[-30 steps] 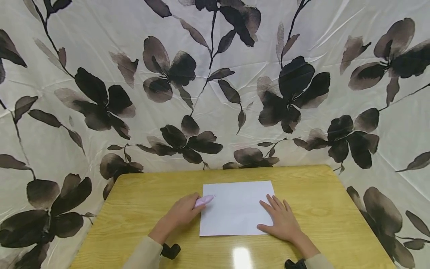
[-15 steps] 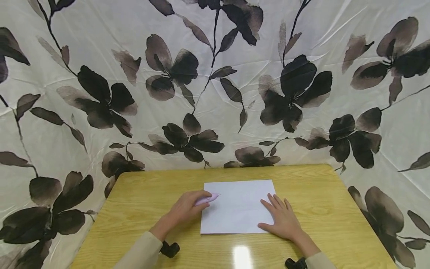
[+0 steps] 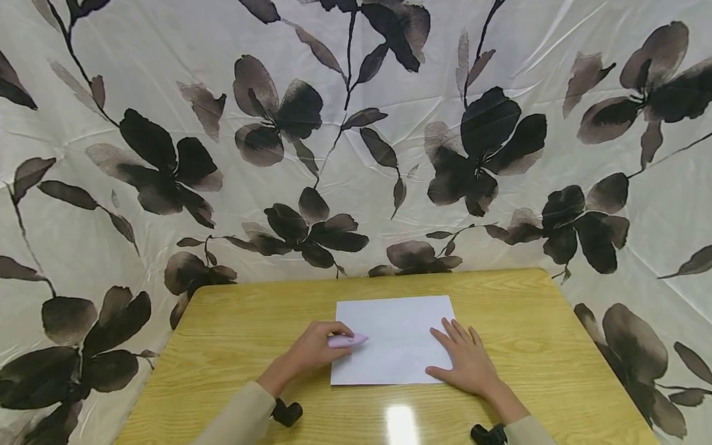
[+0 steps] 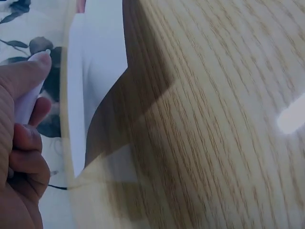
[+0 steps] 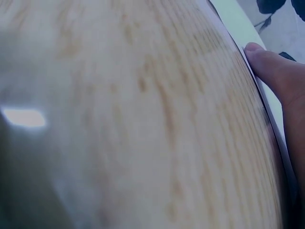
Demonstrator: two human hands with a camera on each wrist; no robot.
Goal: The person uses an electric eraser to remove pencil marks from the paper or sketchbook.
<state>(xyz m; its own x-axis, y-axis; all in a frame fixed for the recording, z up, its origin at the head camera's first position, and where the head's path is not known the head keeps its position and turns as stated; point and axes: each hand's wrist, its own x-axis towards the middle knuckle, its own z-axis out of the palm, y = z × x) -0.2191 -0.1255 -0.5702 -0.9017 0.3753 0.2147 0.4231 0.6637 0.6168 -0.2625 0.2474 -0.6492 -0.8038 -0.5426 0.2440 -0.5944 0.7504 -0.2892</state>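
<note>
A white cloth printed with dark flowers [image 3: 414,247] hangs behind a yellow wood-grain table [image 3: 250,312], where a sheet of white paper [image 3: 389,349] lies near the middle. The left hand [image 3: 314,348], at the sheet's left edge, grips a lilac pen-shaped tool [image 3: 346,341]; its tip has shifted nearer over the paper, contact unclear. The right hand [image 3: 468,361] stays spread on the right edge, apparently steadying the sheet for the tool.
</note>
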